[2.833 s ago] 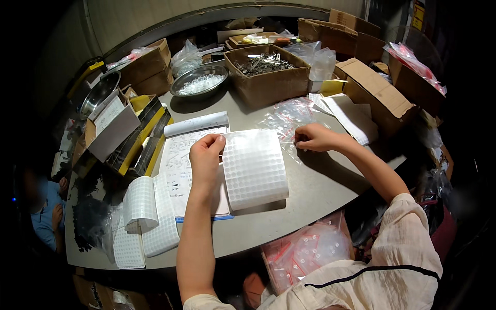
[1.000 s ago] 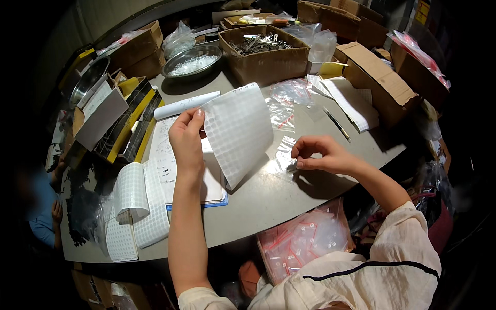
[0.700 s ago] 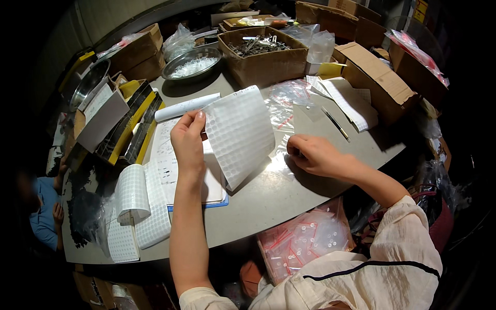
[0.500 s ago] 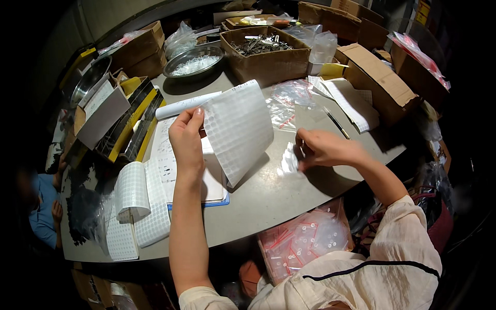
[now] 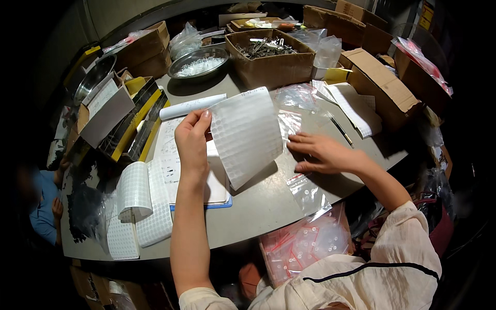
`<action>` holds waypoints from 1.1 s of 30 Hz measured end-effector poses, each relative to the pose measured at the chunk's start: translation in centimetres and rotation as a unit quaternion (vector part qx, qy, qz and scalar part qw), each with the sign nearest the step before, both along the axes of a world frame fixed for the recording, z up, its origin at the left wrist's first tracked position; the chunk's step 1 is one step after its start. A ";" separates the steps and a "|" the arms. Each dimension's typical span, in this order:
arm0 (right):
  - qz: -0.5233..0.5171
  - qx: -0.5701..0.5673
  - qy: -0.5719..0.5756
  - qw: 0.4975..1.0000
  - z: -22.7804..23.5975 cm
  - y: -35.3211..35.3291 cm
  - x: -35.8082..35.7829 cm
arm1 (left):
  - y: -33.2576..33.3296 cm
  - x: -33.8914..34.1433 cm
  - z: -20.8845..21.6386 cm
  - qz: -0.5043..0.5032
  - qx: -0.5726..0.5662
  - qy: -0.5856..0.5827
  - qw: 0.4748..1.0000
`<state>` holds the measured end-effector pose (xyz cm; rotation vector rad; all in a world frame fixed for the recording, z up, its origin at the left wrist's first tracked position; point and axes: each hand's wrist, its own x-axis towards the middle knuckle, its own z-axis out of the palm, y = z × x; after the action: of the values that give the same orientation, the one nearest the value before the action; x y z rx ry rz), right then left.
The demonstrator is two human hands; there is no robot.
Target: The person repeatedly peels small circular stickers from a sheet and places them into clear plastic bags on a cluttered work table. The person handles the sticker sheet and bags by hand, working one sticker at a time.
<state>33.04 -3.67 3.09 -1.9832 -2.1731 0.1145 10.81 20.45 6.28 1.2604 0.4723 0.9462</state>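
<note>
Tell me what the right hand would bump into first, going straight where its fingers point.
The right hand would probably meet the dotted white sheet held by the left hand, though depth is unclear and it might pass underneath.

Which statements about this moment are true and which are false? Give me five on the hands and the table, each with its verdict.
1. The left hand pinches a white dotted sheet near its upper left corner. True.
2. The right hand is clenched into a fist. False: its fingers are extended, thumb apart from them.
3. A clear bag lies on the near side of the right hand. True.
4. The metal bowl is filled with black pieces. False: the pieces in it look whitish and clear.
5. The thin dark pen-like stick lies left of the dotted sheet. False: it lies to its right.
</note>
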 end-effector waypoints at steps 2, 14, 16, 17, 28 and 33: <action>0.029 -0.008 0.010 1.000 0.9 -1.9 -1.0 | -0.3 0.1 0.1 -0.017 0.002 0.011 1.000; -0.120 0.097 -0.096 0.983 1.1 -4.8 0.9 | -0.2 0.4 -1.1 -0.076 0.042 0.093 0.992; -0.113 0.145 -0.076 0.980 1.5 -4.7 1.0 | -0.3 0.5 -1.1 -0.084 0.049 0.101 0.990; -0.109 0.169 -0.066 0.977 1.8 -4.6 1.0 | -0.7 0.6 -0.9 -0.094 0.052 0.106 0.988; -0.097 0.079 0.346 0.930 5.1 0.5 -2.9 | -3.6 1.2 -1.9 -0.150 0.124 0.095 0.976; -0.053 0.081 0.556 0.825 2.5 1.4 -2.6 | -5.2 1.1 -0.6 -0.239 0.038 0.105 0.965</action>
<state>30.41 -2.28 5.57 -1.3335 -1.2304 0.8069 11.90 15.27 5.63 1.4677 0.2756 0.4281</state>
